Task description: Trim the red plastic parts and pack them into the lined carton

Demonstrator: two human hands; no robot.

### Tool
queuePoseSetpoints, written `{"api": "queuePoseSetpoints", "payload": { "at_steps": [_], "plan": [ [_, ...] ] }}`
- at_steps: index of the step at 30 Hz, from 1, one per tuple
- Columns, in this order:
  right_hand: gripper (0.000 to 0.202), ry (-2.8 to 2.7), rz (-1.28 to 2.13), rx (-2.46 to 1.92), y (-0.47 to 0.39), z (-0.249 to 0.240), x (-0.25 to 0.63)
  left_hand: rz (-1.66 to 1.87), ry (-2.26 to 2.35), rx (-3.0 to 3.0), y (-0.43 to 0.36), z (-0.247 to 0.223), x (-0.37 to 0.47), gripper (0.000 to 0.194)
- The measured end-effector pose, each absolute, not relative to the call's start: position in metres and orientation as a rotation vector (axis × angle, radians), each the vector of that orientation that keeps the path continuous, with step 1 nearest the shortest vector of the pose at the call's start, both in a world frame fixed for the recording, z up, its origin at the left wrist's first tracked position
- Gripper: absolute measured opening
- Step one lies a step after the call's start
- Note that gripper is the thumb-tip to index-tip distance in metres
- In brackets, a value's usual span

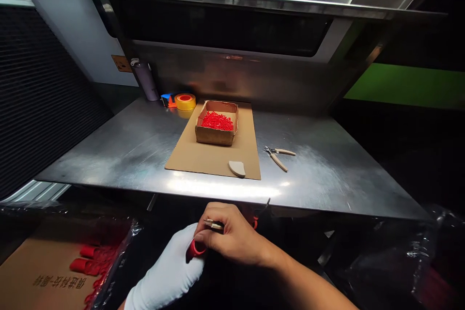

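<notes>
Below the table's front edge, my left hand [172,266], in a white glove, is closed round a red hollow, ring-ended plastic part [196,249]. My bare right hand [234,235] is closed just above it, thumb near the part's rim. Between its thumb and fingers sits a small slim tool [213,224], partly pale and partly metallic; most of it is hidden, so its kind is unclear. Nearest on the table is a pale, curved-edged block [237,168], lying on a cardboard sheet [198,161].
A cardboard box [214,136] holds small red pieces [217,120]. Nippers [279,156] lie open to its right. Yellow tape [185,101] and a purple bottle [146,80] stand at the back left. Red parts [87,265] lie in a lined carton, lower left.
</notes>
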State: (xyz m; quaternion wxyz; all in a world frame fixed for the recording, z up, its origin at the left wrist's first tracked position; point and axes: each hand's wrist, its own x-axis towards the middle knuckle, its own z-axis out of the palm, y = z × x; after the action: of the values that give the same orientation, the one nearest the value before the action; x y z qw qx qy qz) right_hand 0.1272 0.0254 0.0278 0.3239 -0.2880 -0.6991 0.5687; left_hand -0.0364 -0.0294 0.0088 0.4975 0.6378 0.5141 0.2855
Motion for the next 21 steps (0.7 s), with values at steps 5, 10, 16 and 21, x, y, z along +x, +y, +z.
{"api": "queuePoseSetpoints", "payload": {
  "at_steps": [5,10,16,21],
  "plan": [
    [0.020,-1.602,1.542,-0.933,0.030,0.017,0.127,0.653,1.231,1.510,-0.031,0.007,-0.043,0.022],
    [0.030,-1.686,1.445,-0.949,0.033,0.013,0.133,1.061,1.024,1.013,-0.032,-0.008,-0.051,0.035],
    [0.024,-1.834,1.479,-1.006,0.020,0.000,0.130,1.481,0.781,0.393,-0.028,-0.012,-0.048,0.039],
    [0.027,-1.764,1.692,-0.995,0.006,-0.012,0.118,1.559,0.809,0.213,-0.024,-0.003,-0.045,0.046]
  ]
}}
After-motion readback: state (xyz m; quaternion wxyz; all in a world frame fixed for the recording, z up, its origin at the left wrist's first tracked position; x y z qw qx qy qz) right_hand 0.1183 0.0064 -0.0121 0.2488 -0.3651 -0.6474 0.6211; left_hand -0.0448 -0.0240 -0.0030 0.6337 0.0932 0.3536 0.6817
